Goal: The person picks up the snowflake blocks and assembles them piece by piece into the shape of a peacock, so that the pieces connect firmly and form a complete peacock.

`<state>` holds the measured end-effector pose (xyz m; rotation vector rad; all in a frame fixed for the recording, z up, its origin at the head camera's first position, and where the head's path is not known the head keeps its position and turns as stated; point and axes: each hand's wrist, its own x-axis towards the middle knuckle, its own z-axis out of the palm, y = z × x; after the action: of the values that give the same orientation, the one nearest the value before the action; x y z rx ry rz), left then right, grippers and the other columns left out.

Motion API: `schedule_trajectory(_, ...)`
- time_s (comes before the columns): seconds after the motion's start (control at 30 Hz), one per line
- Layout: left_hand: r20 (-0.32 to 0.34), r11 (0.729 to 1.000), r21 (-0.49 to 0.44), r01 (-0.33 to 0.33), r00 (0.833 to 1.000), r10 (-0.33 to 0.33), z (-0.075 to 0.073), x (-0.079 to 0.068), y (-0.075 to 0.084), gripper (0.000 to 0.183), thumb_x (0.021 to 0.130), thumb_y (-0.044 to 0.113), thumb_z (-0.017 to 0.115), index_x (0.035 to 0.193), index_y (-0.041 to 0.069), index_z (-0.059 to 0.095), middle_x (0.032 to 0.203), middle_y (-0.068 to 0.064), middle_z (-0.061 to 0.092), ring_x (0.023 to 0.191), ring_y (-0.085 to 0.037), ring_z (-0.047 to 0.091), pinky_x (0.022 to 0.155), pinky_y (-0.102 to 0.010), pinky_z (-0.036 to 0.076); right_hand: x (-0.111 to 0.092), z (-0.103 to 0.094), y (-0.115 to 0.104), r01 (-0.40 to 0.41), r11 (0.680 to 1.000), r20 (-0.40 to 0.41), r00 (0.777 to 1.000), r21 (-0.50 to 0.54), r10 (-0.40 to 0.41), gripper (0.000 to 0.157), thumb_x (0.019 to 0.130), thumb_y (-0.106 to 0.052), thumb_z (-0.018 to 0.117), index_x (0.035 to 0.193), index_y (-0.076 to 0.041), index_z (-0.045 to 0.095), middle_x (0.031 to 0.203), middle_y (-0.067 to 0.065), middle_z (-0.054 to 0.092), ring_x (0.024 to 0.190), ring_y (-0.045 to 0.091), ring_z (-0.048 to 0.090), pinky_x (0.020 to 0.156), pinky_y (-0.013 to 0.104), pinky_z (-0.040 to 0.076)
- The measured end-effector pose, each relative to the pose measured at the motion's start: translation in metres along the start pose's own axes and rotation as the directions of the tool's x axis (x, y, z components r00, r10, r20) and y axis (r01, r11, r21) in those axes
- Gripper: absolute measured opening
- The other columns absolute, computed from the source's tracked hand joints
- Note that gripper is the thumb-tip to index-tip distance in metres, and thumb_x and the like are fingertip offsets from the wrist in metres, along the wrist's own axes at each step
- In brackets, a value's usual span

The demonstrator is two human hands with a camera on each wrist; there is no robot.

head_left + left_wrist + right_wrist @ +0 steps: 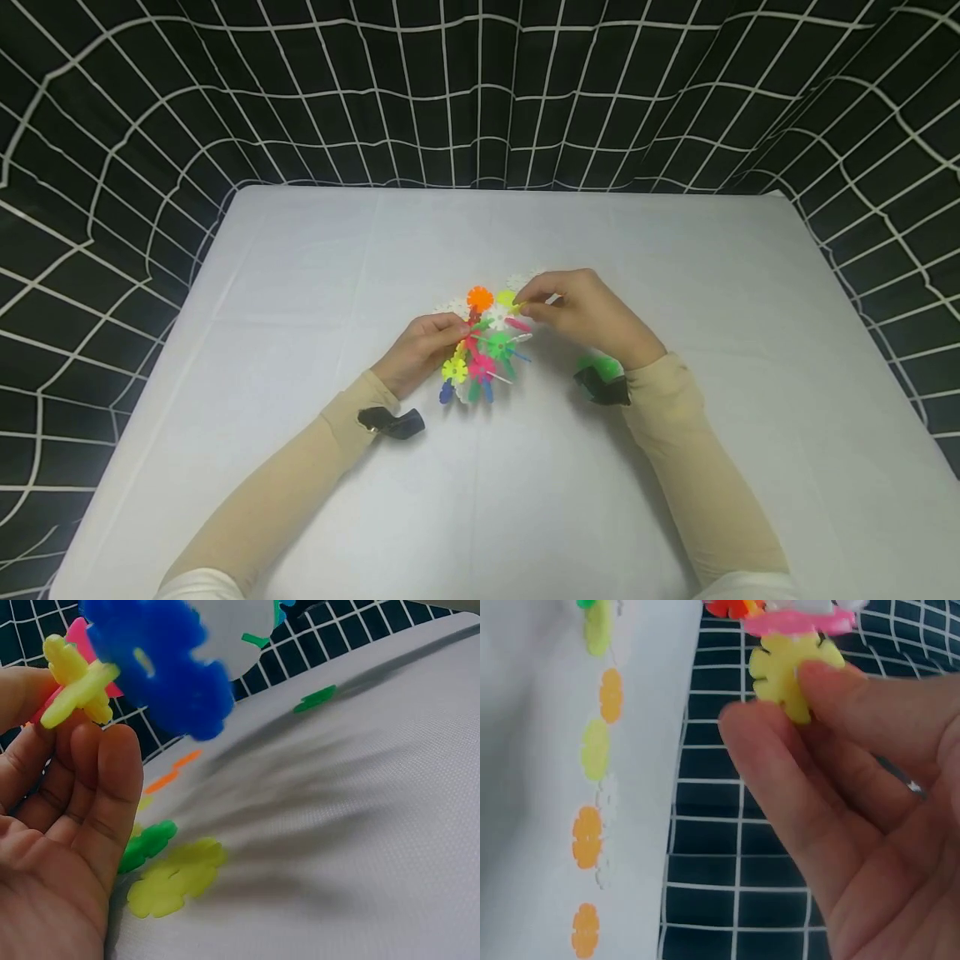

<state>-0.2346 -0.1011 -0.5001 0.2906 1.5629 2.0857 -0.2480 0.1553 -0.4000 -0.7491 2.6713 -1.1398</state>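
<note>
My left hand (423, 346) grips the left side of a cluster of interlocking snowflake discs (500, 346) in red, green, pink, white, yellow and blue. A blue disc (161, 660) juts out from it, close to the left wrist camera, beside crossed yellow discs (79, 682) at the fingertips. On the cluster's right, my right hand (573, 308) pinches a notched yellow disc (780, 671) between thumb and fingers. That disc's upper edge meets a pink disc (799, 622) of the cluster in the right wrist view.
Loose discs lie flat on the white table (337, 250) beyond the cluster, among them an orange disc (480, 299), a yellow-green one (506, 298) and several white ones. Something green (603, 365) lies beside the right wrist, partly behind a black strap (603, 387). Black grid-patterned cloth (480, 92) surrounds the table.
</note>
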Motion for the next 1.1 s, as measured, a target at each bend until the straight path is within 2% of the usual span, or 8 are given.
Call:
schedule_trajectory(0.27,-0.018,1.0,-0.016,0.018,1.0,-0.018,-0.0012,0.0006,-0.0017,0.026,0.102,0.008,0.052,0.089,0.018,0.072,0.096,0.006,0.062,0.097,-0.01,0.055,0.085,-0.019,0.051,0.0015,0.0067,-0.006,-0.001,0.995,-0.02,1.0,-0.104,-0.001,0.012,0.091,-0.007,0.074,0.101,-0.011,0.077,0.096,0.003,0.076,0.091,0.018,0.067,0.083,0.039,0.059)
schedule_trajectory(0.67,-0.018,1.0,-0.011,0.014,1.0,-0.014,-0.001,0.0013,-0.0019,0.026,0.102,0.008,0.052,0.089,0.02,0.072,0.097,0.006,0.061,0.102,-0.011,0.053,0.091,-0.019,0.05,0.0017,0.0085,-0.0075,-0.012,0.992,-0.029,1.0,-0.123,0.009,0.011,0.09,-0.005,0.074,0.099,-0.01,0.078,0.094,0.003,0.077,0.085,0.019,0.066,0.076,0.035,0.057)
schedule_trajectory(0.93,-0.026,1.0,-0.008,0.013,1.0,-0.014,-0.0011,0.0007,-0.0022,0.025,0.101,0.008,0.052,0.089,0.019,0.071,0.097,0.006,0.061,0.1,-0.01,0.054,0.089,-0.019,0.05,0.0025,0.0096,-0.0076,-0.016,0.989,-0.016,1.0,-0.144,0.014,0.007,0.09,-0.007,0.075,0.094,-0.013,0.076,0.09,0.002,0.076,0.082,0.019,0.064,0.071,0.032,0.054)
schedule_trajectory(1.1,-0.022,1.0,0.005,0.018,1.0,-0.018,-0.0019,0.0011,-0.0028,0.026,0.101,0.008,0.052,0.089,0.02,0.072,0.095,0.006,0.062,0.097,-0.011,0.054,0.085,-0.02,0.05,0.0024,0.0102,-0.0076,0.014,0.99,-0.013,1.0,-0.142,-0.016,0.009,0.091,-0.006,0.074,0.087,-0.014,0.074,0.086,0.001,0.075,0.08,0.018,0.063,0.072,0.032,0.053)
